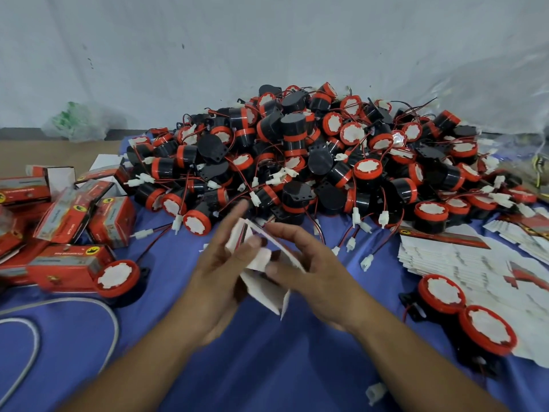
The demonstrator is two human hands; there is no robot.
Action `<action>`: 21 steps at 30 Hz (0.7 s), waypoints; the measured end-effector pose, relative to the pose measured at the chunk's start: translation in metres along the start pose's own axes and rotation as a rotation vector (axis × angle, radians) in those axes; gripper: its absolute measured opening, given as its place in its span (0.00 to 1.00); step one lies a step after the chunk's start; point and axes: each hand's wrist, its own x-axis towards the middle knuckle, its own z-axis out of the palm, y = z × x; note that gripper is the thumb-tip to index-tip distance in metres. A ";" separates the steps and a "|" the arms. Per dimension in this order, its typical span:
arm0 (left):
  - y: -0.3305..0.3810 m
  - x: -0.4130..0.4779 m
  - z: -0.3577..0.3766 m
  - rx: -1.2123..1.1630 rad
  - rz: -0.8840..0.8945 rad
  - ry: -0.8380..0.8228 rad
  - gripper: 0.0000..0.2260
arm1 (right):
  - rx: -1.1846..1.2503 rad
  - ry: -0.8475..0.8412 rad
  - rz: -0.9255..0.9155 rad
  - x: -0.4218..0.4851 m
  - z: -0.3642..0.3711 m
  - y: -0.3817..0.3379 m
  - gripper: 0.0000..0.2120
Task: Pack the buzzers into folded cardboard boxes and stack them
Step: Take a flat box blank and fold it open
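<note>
Both hands were up over the worktop [267, 367] centre w/ one half-opened box [261, 292] between them. Left hand [221, 272] had its thumb on the white flap and its fingers spread behind, pinching the card. Right hand [309, 272] curled over the top edge from the other side, also gripping. Motion blur, so exact finger placement was hard to read.

The buzzers [312, 162] sat in a big heap along the far edge, wires and white plugs tangled through it. Packed boxes [71, 221] lay jumbled at the left edge, not neatly stacked. Flats [463, 263] were fanned out at the right edge, w/ two loose buzzers just beside them. A grey cable [113, 316] looped at the near left corner.

Handling, as a judgement: the box is thin card, light and floppy until squared, and creases easily, so hold it by opposite side panels, not the flaps. A buzzer looks like hard plastic, rigid, prob. light. Take it by the round body, not the wire, since the leads would snag neighbours in the heap.
</note>
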 end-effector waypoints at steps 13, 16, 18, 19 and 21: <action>-0.010 -0.006 0.007 0.739 0.035 0.067 0.19 | -0.235 0.476 -0.066 0.004 -0.007 0.001 0.16; -0.005 -0.005 0.000 1.122 0.250 0.166 0.14 | -0.162 0.425 0.005 0.004 -0.006 -0.002 0.15; 0.001 -0.005 -0.004 1.090 0.417 0.024 0.15 | 0.012 0.329 0.097 0.003 -0.003 -0.008 0.10; 0.003 -0.005 -0.006 1.022 0.458 -0.069 0.16 | 0.078 0.278 0.152 0.002 -0.001 -0.011 0.11; 0.006 -0.006 -0.007 0.964 0.491 -0.166 0.17 | 0.134 0.214 0.249 0.001 0.001 -0.012 0.14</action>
